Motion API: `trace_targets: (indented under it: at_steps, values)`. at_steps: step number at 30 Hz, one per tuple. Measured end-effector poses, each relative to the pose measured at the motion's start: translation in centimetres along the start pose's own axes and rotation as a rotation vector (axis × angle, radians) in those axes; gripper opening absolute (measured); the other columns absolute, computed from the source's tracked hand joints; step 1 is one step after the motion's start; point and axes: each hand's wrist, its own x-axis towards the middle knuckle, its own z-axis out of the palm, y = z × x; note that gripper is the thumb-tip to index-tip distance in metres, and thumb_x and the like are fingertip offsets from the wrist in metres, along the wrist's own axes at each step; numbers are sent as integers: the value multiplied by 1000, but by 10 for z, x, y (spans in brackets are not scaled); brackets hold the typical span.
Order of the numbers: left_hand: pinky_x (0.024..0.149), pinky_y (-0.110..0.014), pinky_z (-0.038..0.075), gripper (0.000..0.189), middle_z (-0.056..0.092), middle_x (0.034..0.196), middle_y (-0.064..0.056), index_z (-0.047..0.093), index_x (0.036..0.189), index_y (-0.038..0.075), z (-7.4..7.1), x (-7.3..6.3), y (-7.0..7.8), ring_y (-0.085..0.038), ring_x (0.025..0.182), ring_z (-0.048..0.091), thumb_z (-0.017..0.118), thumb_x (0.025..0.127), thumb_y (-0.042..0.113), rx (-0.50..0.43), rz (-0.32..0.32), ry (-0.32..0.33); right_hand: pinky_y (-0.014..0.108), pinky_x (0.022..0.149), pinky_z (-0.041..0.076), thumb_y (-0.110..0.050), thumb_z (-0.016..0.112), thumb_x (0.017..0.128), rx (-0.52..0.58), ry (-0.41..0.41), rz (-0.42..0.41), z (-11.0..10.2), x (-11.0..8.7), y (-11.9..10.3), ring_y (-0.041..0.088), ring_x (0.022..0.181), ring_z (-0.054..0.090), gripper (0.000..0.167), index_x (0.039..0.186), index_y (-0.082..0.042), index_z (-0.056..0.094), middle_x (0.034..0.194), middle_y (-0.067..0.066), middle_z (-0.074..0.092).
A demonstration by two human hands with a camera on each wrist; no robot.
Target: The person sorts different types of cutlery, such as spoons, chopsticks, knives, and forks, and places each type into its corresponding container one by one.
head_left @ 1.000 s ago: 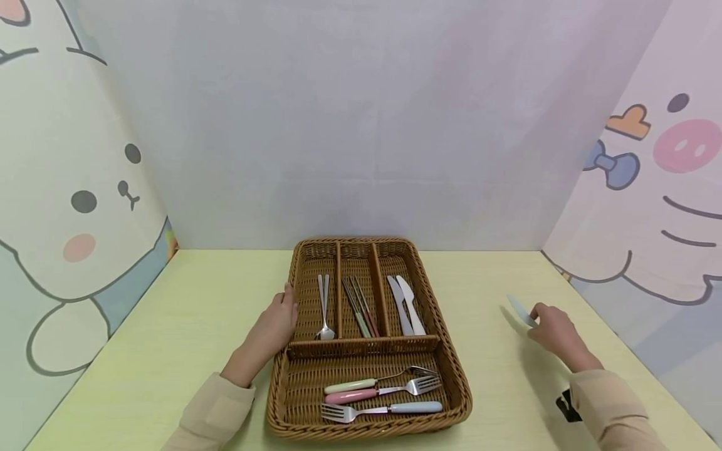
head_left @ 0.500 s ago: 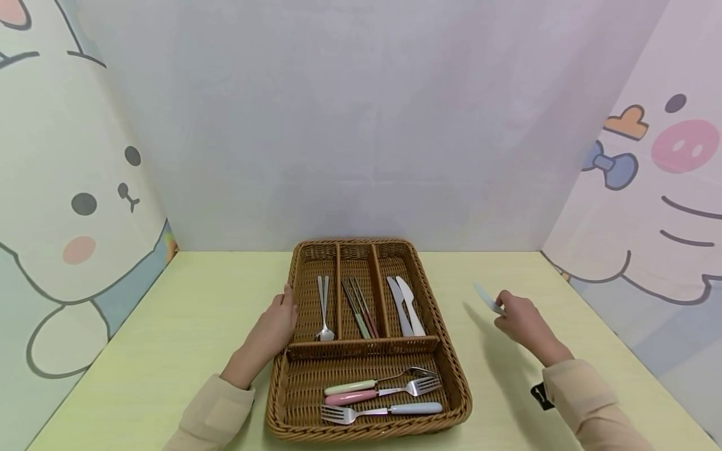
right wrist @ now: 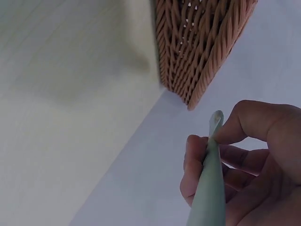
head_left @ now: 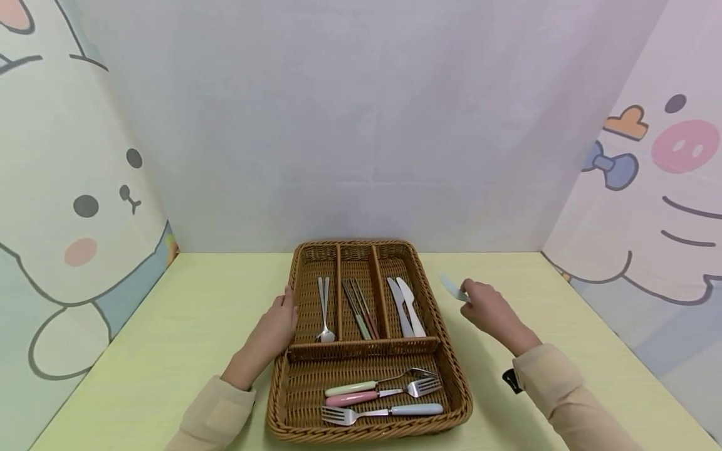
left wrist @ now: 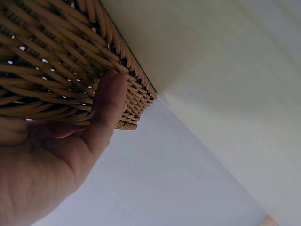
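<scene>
My right hand [head_left: 491, 308] pinches a pale blue-green knife [head_left: 451, 287], held just right of the wicker cutlery tray [head_left: 369, 432]. Its blade points up and left in the head view; the right wrist view shows its tapered handle [right wrist: 210, 183], with a small hole at the end, between thumb and fingers. My left hand [head_left: 276, 326] grips the tray's left wall, its thumb [left wrist: 109, 101] along the outside and its other fingers partly hidden over the rim. A grey knife [head_left: 399, 307] and a white knife [head_left: 412, 307] lie in the tray's right upper compartment.
Spoons [head_left: 324, 313] lie in the upper left compartment, and chopsticks [head_left: 361, 310] with green and red ends in the middle one. The wide front section holds a green-handled fork [head_left: 352, 388], a pink-handled fork [head_left: 352, 398] and a blue-handled fork [head_left: 414, 409]. A pale wall [head_left: 361, 125] stands behind.
My right hand has carried the pale knife leftward, from the right side of the table to close beside the tray. The left hand and the tray have stayed in place.
</scene>
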Motion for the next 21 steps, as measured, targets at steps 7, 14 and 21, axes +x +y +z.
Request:
trace_targets:
  at_steps: [7, 14, 21]
  values:
    - [50, -29, 46, 50, 50, 116, -33, 25, 135, -19, 0, 0, 1, -24, 63, 58, 38, 96, 10, -8, -11, -13, 26, 48, 35, 7, 50, 76, 6, -15, -59, 0, 15, -26, 16, 56, 44, 26, 101, 9, 56, 87, 21, 62]
    - [51, -30, 47, 50, 50, 115, -33, 27, 134, -19, -1, -1, 1, -26, 65, 60, 39, 96, 10, -4, -4, -11, 26, 50, 37, 6, 51, 81, 37, -108, -61, 4, 31, -45, 16, 61, 51, 26, 106, 10, 55, 97, 25, 62]
    - [52, -31, 47, 50, 50, 116, -33, 26, 135, -19, -2, -1, 2, -26, 66, 59, 39, 96, 10, -9, -13, -16, 27, 52, 39, 7, 50, 85, 101, -191, -87, 11, 43, -58, 17, 60, 50, 22, 106, 7, 55, 98, 23, 62]
